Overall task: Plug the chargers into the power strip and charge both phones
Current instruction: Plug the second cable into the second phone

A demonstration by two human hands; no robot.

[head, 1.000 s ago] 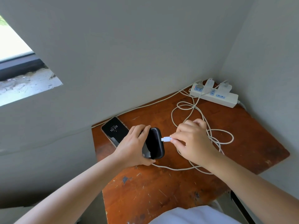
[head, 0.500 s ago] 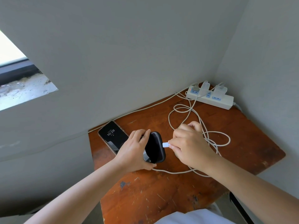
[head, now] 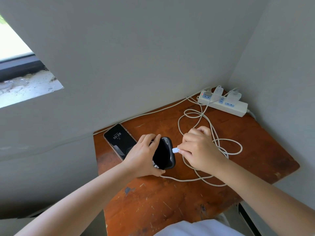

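My left hand grips a black-cased phone, tilted up on its edge on the wooden table. My right hand pinches a white cable connector, whose tip touches the phone's end. A second phone lies flat to the left with its screen lit at 10:28, partly under my left hand. At the back right corner sits a white power strip with two white chargers plugged in. White cables loop from them across the table.
Grey walls close the table in at the back and right. A window sill shows at the upper left. The table's front part carries scratches and worn paint. A white garment shows at the bottom edge.
My right hand brought the connector left until it met the phone's end. My left hand tilted the phone a little more upright. The view shifted slightly.
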